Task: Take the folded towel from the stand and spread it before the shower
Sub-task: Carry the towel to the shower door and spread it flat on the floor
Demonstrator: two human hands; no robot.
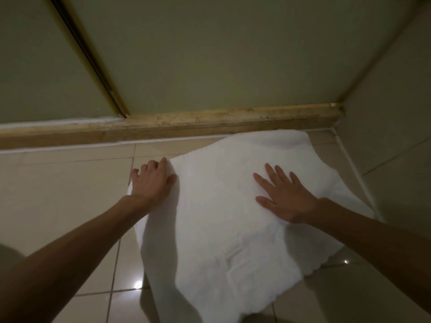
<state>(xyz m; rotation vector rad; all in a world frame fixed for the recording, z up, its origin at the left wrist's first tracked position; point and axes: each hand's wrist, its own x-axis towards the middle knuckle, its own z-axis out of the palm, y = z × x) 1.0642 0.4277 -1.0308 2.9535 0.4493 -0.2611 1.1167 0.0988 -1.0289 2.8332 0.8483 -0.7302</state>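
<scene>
A white towel (pixel 221 220) lies unfolded on the tiled floor, its far edge against the marble threshold (pixel 210 120) of the shower. My left hand (pixel 152 180) grips the towel's left edge, the fingers curled over a raised fold. My right hand (pixel 284 194) lies flat on the towel's right half with the fingers straight and spread. The towel's near edge is wavy and slightly wrinkled.
The frosted shower door (pixel 210 54) with a brass sliding rail (pixel 93 59) stands behind the threshold. A wall (pixel 396 113) closes the right side, close to the towel's right edge. Beige floor tiles (pixel 58 194) stretch out to the left.
</scene>
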